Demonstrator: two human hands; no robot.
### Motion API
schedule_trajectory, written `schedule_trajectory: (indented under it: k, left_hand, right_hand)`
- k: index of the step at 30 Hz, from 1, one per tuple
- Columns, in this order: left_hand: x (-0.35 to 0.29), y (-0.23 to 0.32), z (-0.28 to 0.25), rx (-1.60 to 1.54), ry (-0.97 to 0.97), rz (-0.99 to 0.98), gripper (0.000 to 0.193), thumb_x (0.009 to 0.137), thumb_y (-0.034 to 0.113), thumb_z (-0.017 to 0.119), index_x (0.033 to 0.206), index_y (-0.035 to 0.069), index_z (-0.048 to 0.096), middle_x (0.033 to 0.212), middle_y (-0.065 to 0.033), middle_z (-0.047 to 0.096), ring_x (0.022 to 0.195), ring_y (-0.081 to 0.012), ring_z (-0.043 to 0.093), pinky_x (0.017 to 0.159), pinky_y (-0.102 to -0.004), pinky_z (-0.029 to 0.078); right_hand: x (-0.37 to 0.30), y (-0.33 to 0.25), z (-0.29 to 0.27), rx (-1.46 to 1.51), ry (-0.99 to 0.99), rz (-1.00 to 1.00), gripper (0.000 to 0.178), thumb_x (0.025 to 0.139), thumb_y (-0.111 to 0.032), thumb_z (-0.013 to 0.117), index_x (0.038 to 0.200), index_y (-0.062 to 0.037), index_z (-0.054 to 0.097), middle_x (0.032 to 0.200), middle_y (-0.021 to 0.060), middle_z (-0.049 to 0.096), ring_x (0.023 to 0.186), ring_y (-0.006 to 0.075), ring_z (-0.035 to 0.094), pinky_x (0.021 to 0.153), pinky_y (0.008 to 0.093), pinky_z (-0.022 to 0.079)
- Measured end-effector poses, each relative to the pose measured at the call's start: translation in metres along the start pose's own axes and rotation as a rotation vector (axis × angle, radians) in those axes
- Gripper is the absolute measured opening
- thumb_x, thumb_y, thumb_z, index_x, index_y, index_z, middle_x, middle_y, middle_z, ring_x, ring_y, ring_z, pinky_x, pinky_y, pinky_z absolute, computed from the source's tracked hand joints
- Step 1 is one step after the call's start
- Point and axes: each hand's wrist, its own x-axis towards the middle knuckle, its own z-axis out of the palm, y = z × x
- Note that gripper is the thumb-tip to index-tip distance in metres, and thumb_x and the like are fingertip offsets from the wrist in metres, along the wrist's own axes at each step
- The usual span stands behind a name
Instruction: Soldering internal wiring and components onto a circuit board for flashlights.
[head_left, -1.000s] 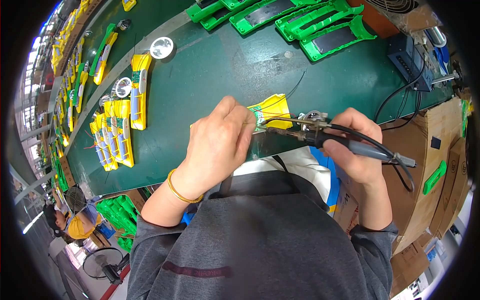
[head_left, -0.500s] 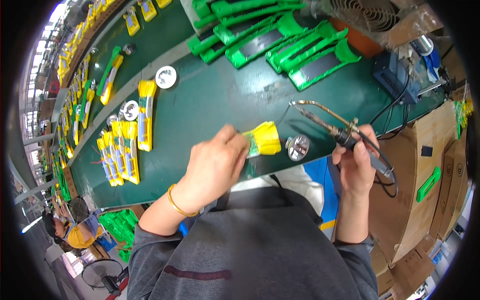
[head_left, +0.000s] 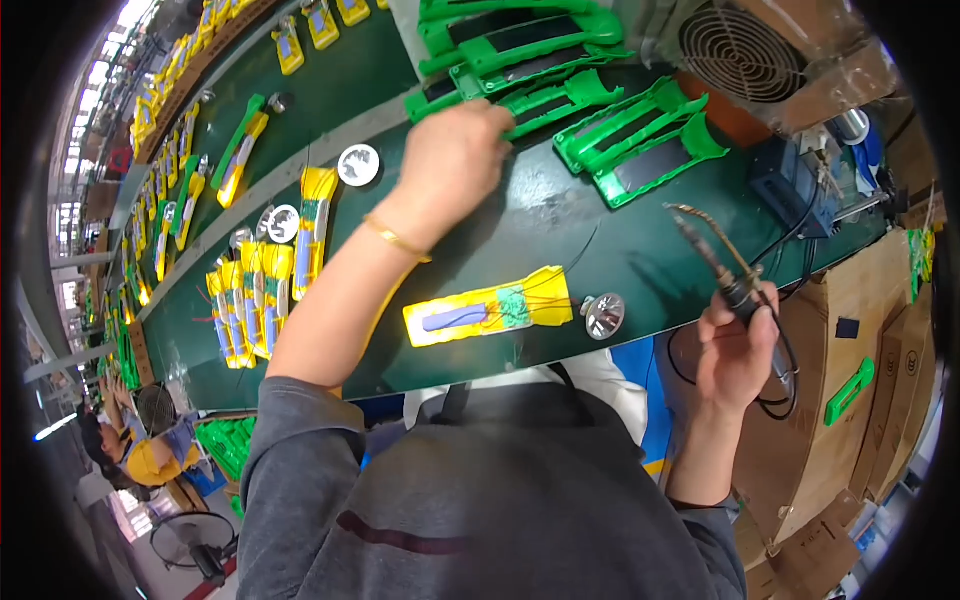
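Observation:
My left hand (head_left: 455, 165) reaches to the back of the bench, its fingers curled at a long green plastic casing (head_left: 560, 104) and partly hidden. That casing looks tilted beside the hand. In my right hand (head_left: 738, 350) is a soldering iron (head_left: 738, 292) with a thin metal tube along its side, its tip pointing up and left above the bench. Between my arms lies a yellow housing (head_left: 545, 297) with a blue battery (head_left: 455, 317), a green circuit board (head_left: 514, 307) and loose wires. A shiny round reflector lamp (head_left: 603, 317) sits at its right end.
More green casings (head_left: 660, 160) lie at the back. Several yellow housings (head_left: 255, 300) with round lamps stand at left. A blue soldering station (head_left: 795, 185), a fan grille (head_left: 740, 50) and cardboard boxes (head_left: 790, 400) are on the right. Another person (head_left: 135, 455) sits far left.
My left hand has left the yellow housing and moved up to the green casings. The housing now lies uncovered. My right hand has shifted right and slightly down with the soldering iron.

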Motion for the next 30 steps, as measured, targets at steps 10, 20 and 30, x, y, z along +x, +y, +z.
schedule_trajectory:
  k: [10, 20, 30]
  left_hand:
    - [-0.103, 0.015, -0.055, -0.240, -0.348, -0.031, 0.014, 0.070, 0.010, 0.069, 0.082, 0.006, 0.063, 0.081, -0.0086, 0.058, 0.077, -0.0286, 0.060, 0.065, -0.0377, 0.048]
    - [-0.058, 0.090, 0.004, -0.397, -0.042, 0.101, 0.013, 0.073, 0.009, 0.071, 0.086, 0.008, 0.067, 0.078, -0.0078, 0.064, 0.072, -0.0235, 0.061, 0.070, -0.0332, 0.045]
    - [-0.082, 0.070, -0.014, -1.023, -0.055, -0.535, 0.015, 0.071, 0.005, 0.073, 0.086, 0.003, 0.069, 0.075, -0.0079, 0.066, 0.069, -0.0224, 0.063, 0.065, -0.0315, 0.051]
  right_hand:
    - [0.010, 0.017, 0.004, 0.146, -0.168, 0.058, 0.033, 0.091, -0.028, 0.056, 0.115, -0.0058, 0.050, 0.104, 0.0087, 0.057, 0.081, 0.0145, 0.046, 0.062, 0.0258, 0.040]
    - [0.008, 0.018, 0.028, 0.112, -0.165, 0.063, 0.030, 0.091, -0.028, 0.055, 0.113, -0.0065, 0.051, 0.098, 0.0069, 0.057, 0.079, 0.0137, 0.046, 0.061, 0.0256, 0.039]
    - [0.022, 0.032, 0.040, 0.108, -0.207, 0.097, 0.027, 0.093, -0.027, 0.051, 0.109, -0.0048, 0.051, 0.094, 0.0080, 0.059, 0.077, 0.0136, 0.048, 0.061, 0.0274, 0.039]
